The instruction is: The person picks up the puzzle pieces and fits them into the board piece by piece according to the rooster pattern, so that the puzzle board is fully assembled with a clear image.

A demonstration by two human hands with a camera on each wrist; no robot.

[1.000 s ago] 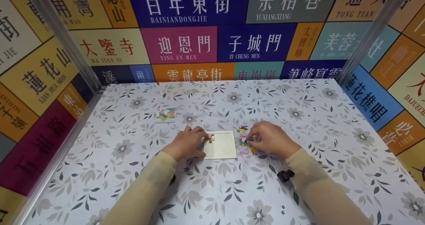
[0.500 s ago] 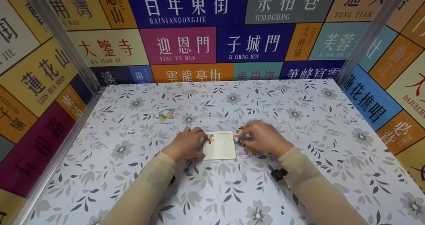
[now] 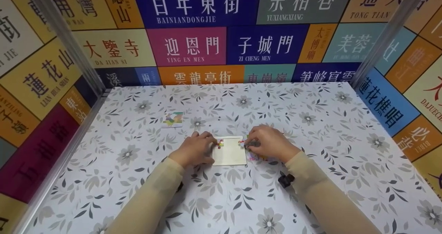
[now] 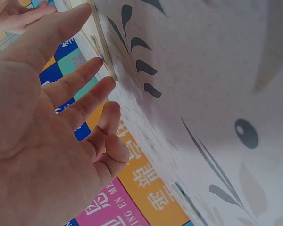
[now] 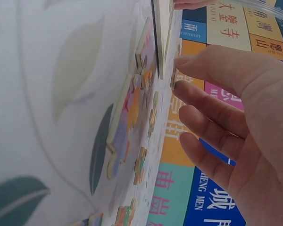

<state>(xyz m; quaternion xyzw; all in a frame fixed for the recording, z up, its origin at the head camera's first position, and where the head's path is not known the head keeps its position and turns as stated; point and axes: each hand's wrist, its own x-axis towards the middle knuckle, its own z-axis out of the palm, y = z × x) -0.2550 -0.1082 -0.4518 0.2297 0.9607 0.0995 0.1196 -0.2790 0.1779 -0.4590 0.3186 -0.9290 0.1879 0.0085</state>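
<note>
A shallow cream puzzle tray (image 3: pixel 228 155) lies on the flowered tabletop. My left hand (image 3: pixel 195 149) rests at its left side, index and middle fingertips and thumb along the rim, as the left wrist view also shows. One small colourful puzzle piece (image 3: pixel 220 143) sits in the tray's upper left corner. Between thumb and index finger, my right hand (image 3: pixel 272 143) pinches another puzzle piece (image 3: pixel 241 143) at the upper right corner of the tray. In the right wrist view that held piece (image 5: pixel 173 79) appears edge-on at the fingertips.
Several loose puzzle pieces (image 3: pixel 256 156) lie right of the tray, partly hidden under my right hand; the right wrist view shows a purple and orange piece (image 5: pixel 122 125) among them. A coloured picture card (image 3: pixel 172 119) lies farther back left. Printed walls (image 3: pixel 193 46) enclose the table.
My right hand has moved left from the loose pieces to the tray's upper right corner, bringing a pinched puzzle piece over it. The left hand has stayed at the tray's left rim.
</note>
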